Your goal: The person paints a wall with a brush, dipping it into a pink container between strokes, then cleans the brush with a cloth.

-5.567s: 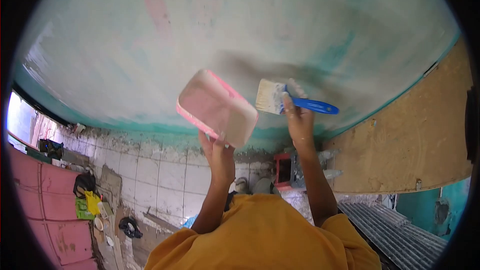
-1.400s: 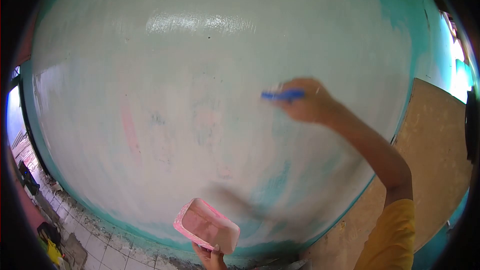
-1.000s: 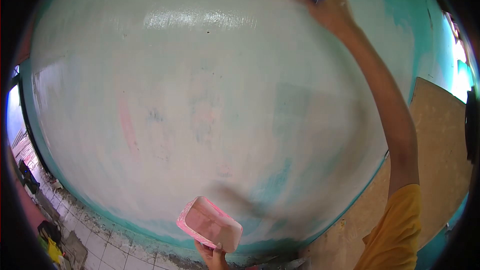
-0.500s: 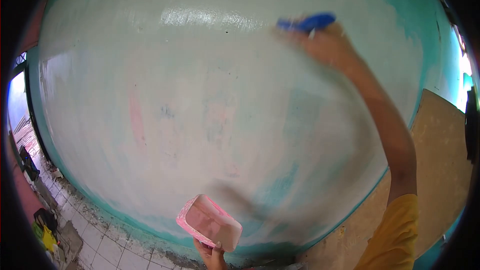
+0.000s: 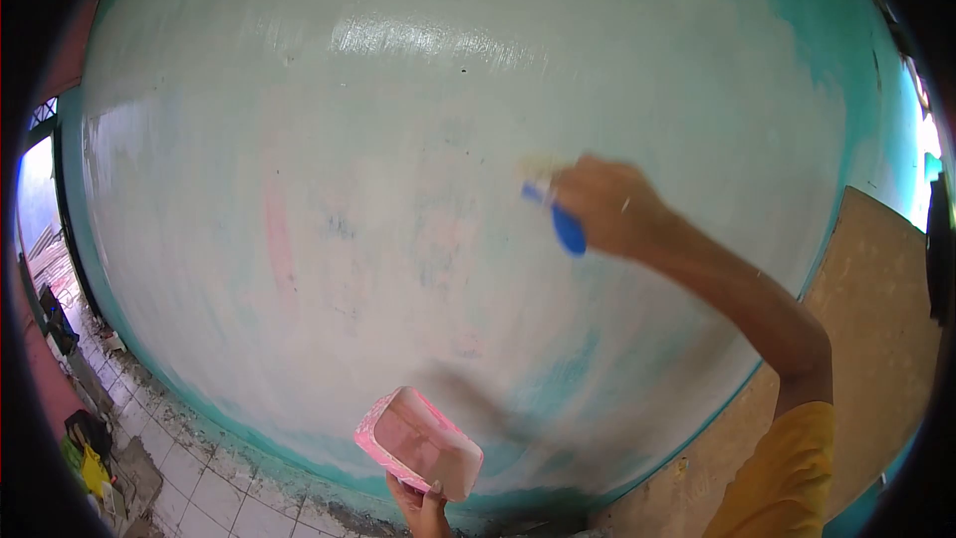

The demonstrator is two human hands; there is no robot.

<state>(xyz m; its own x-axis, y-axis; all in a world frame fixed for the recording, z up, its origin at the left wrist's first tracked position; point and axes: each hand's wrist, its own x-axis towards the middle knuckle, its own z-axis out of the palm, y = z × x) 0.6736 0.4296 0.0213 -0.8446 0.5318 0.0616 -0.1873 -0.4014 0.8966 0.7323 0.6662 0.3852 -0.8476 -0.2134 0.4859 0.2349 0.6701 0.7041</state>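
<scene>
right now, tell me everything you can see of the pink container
The pink container is a roughly rectangular, open-topped tub with rounded corners, apparently plastic. Its pink outside bears whitish smears; the inside looks pale pink and whitish, though whether any paint lies in it is unclear. It sits low in the view, in front of the wall, tilted with its opening towards the camera. The left hand holds it from below, thumb at the lower edge.

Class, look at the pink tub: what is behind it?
Behind the pink tub, held in the left hand, is the wall, whitish with turquoise near its base. The patch the tub covers cannot be seen.
</scene>
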